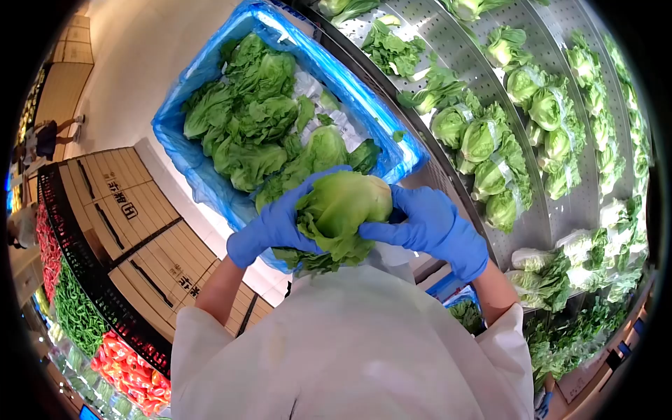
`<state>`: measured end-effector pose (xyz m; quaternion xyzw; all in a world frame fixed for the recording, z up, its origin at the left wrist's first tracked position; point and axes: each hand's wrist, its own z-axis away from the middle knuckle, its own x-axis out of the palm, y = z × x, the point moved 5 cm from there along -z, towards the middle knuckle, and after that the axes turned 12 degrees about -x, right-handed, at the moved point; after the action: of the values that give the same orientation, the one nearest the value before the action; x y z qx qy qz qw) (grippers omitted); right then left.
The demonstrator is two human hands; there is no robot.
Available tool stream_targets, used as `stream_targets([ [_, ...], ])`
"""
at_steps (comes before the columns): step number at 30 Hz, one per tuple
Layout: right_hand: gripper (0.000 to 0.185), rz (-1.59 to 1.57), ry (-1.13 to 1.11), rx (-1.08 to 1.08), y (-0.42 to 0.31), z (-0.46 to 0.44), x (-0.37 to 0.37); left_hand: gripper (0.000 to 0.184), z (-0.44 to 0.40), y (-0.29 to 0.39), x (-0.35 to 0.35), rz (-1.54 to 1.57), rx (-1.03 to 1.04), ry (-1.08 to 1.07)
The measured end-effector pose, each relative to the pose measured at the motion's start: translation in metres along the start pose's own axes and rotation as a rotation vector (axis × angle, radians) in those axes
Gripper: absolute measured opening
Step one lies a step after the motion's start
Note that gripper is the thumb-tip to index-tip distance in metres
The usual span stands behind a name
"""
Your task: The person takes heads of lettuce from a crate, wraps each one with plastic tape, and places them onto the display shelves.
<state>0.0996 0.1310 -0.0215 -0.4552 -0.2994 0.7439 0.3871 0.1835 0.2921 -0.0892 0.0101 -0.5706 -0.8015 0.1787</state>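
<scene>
A green head of lettuce (343, 210) is held between my two blue-gloved hands, close in front of my white apron. My left hand (280, 220) wraps the leafy side, its fingers partly hidden by the leaves. On the other side, my right hand (423, 227) grips the pale stem end, with the thumb pressed against the outer leaves. Just beyond my hands stands a crate (178, 143) lined with blue plastic film, holding several more lettuces (262, 115) and some pale wrapping at its right side.
Tiered metal shelves (483, 77) on the right carry rows of lettuces and other leafy greens, some wrapped. At left is a wooden-slatted display stand (133, 217) with red peppers (129, 371) and green chillies (77, 308). A person (50, 136) stands at the far left.
</scene>
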Motion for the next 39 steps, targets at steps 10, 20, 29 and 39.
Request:
stream_targets([
  [10,0.035,-0.536,-0.084,0.101,0.061,-0.014,0.016,0.096,0.0,-0.013,-0.026,-0.022,-0.286,-0.002],
  [20,0.034,-0.829,0.071,0.225,0.063,-0.024,0.02,0.094,0.001,-0.009,-0.03,-0.081,-0.226,0.185],
  [29,0.039,-0.721,0.019,0.057,0.039,-0.023,0.029,0.095,0.0,0.022,-0.024,-0.441,0.243,0.079],
  [39,0.03,-0.327,-0.362,-0.067,0.026,-0.031,0.023,0.09,0.015,0.032,-0.035,-0.441,0.081,-0.125],
])
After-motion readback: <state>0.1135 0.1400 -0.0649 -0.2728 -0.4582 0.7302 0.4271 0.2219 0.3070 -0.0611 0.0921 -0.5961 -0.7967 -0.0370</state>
